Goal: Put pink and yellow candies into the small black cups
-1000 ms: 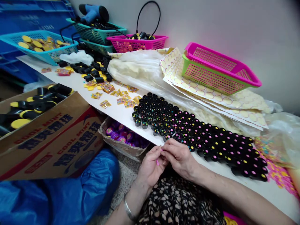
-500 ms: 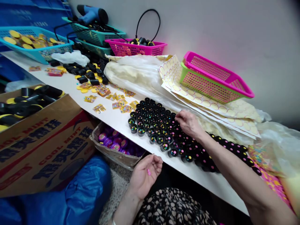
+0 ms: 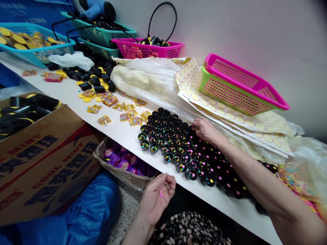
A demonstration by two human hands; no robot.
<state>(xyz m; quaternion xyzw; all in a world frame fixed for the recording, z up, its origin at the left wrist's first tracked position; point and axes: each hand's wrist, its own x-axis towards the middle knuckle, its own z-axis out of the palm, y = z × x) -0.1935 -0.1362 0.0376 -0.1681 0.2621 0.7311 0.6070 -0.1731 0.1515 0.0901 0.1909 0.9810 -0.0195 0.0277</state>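
My left hand (image 3: 154, 197) is palm up in front of the table's edge, its fingers curled in. Small pink candies (image 3: 160, 193) lie in its palm. Over the back of a dense cluster of small black cups (image 3: 182, 166), my right hand (image 3: 204, 130) reaches with fingertips pinched together. Whatever those fingertips hold, if anything, is hidden. Cups on the left show several coloured candies inside. Farther right, mostly a single pink or yellow piece shows on each; my forearm covers some of them.
Yellow sachets (image 3: 104, 120) and black cylinders lie left of the cups. Sticker sheets (image 3: 224, 114) sit under stacked pink and green baskets (image 3: 242, 85). Below the table edge are a carton of purple containers (image 3: 124, 165) and a big cardboard box (image 3: 51, 163). A candy bag (image 3: 304, 173) lies right.
The view has shifted slightly, and the cups appear a little lower. My right hand stays pinched at the back of the cups. My left hand still cradles the pink candies.
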